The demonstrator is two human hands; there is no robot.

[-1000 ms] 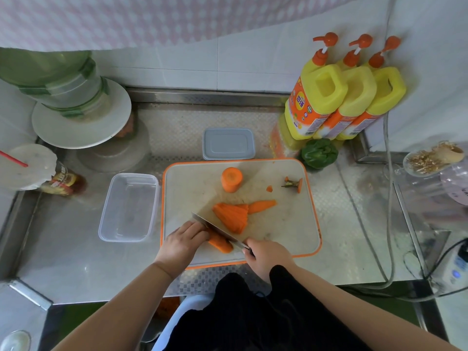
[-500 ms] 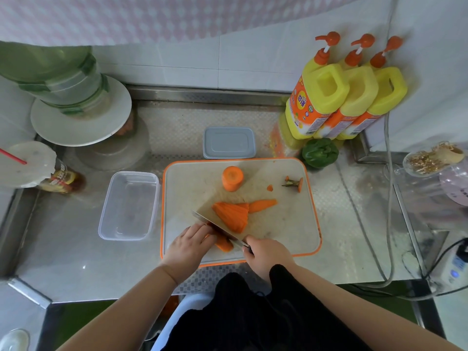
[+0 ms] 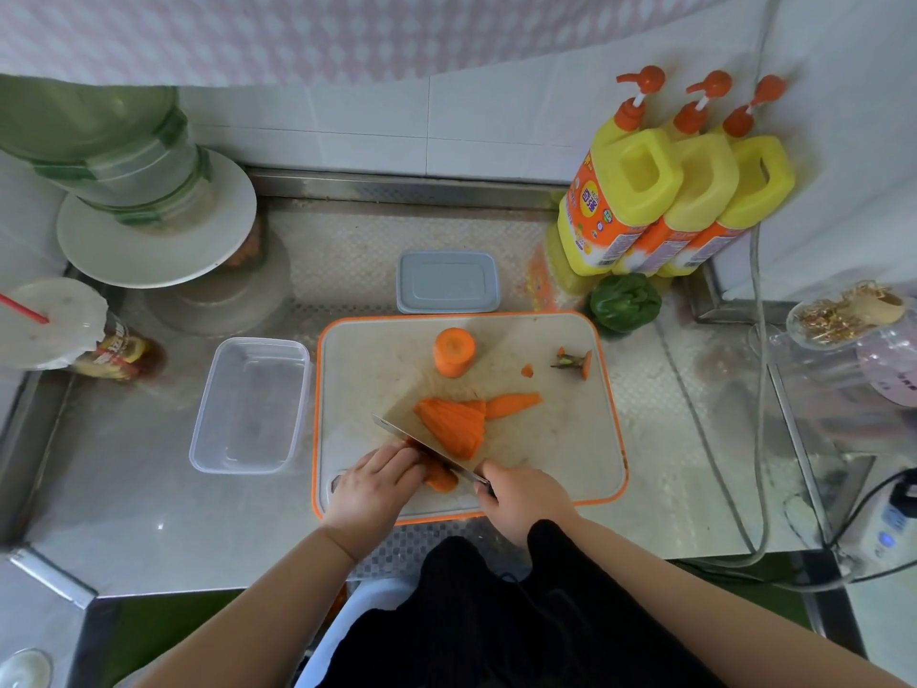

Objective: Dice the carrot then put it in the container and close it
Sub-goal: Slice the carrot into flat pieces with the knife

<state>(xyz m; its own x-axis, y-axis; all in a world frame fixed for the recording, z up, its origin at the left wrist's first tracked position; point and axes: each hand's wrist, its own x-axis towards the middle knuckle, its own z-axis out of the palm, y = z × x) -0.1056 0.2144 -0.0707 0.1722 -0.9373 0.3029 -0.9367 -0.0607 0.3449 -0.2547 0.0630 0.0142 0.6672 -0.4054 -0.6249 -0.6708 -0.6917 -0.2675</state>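
Nothing has shifted: left hand [image 3: 374, 489] pins carrot [image 3: 439, 476], right hand [image 3: 526, 494] grips knife [image 3: 422, 444]; labels unreadable.

A: From my seat, the carrot piece [image 3: 440, 478] on the cutting board [image 3: 556, 454] is mostly hidden under the left hand [image 3: 373, 489] and the knife [image 3: 426, 446].

B: And the knife handle?

A: Buried inside the right hand [image 3: 526, 499]; I see only the blade. I can't count the slices [image 3: 454, 425] beyond the blade; they blur together.

B: Beyond the board?

A: The labels on the 3 yellow bottles [image 3: 640, 191], off its far right corner, are too small to read. Far left of the board, the green jug [image 3: 99, 141] is cut by the frame edge.
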